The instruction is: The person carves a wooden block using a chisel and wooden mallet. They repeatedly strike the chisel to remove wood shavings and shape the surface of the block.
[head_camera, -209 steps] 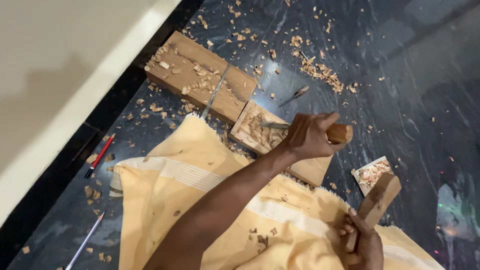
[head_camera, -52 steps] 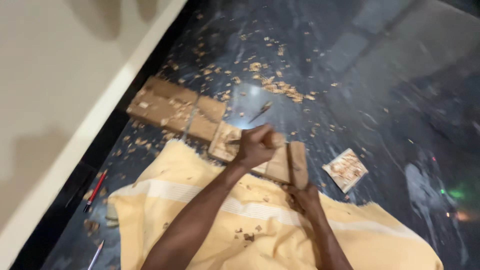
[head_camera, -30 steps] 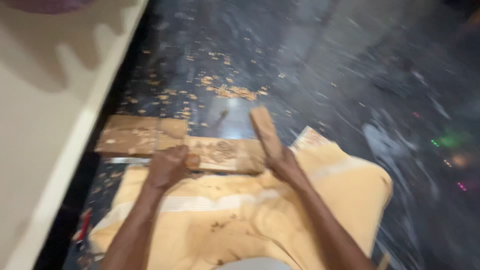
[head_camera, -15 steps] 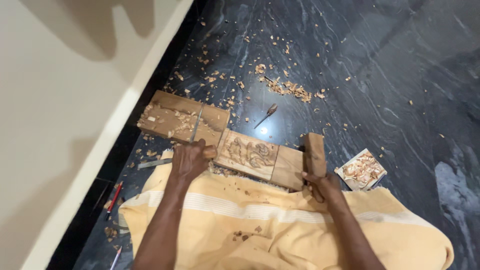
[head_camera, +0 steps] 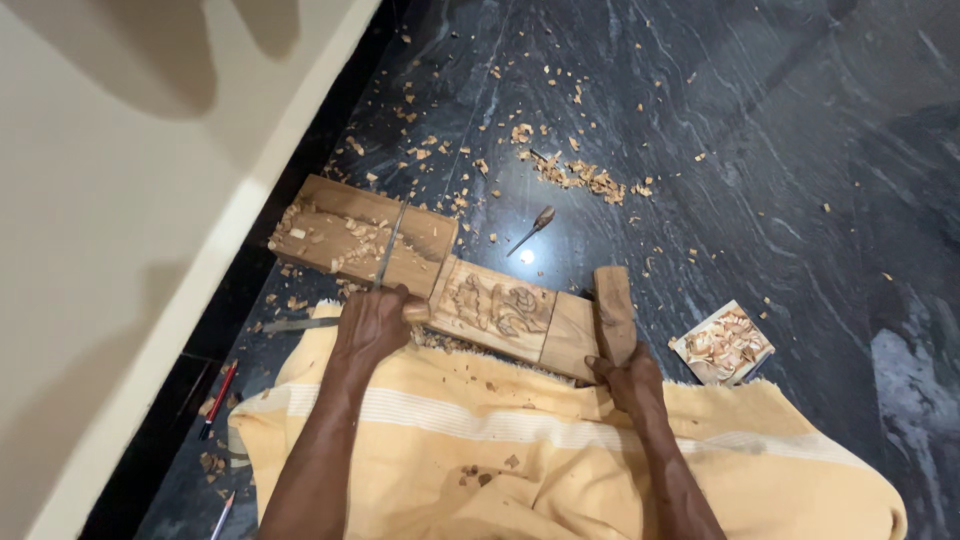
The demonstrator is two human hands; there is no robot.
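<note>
Floor: dark stone, littered with shavings.
Panel: carved wood panel against his lap.
Left hand: fist clamped on chisel.
Right hand: fingers closed round mallet, resting upright.

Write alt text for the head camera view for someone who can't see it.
Seen from above, a left hand grips a chisel on a carved wooden plank, and a right hand holds a wooden mallet. Shavings litter the dark stone floor; yellow cloth covers the lap.

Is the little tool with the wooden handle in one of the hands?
No, the chisel lies alone on the dark floor, away from both the left hand and the right hand.
</note>
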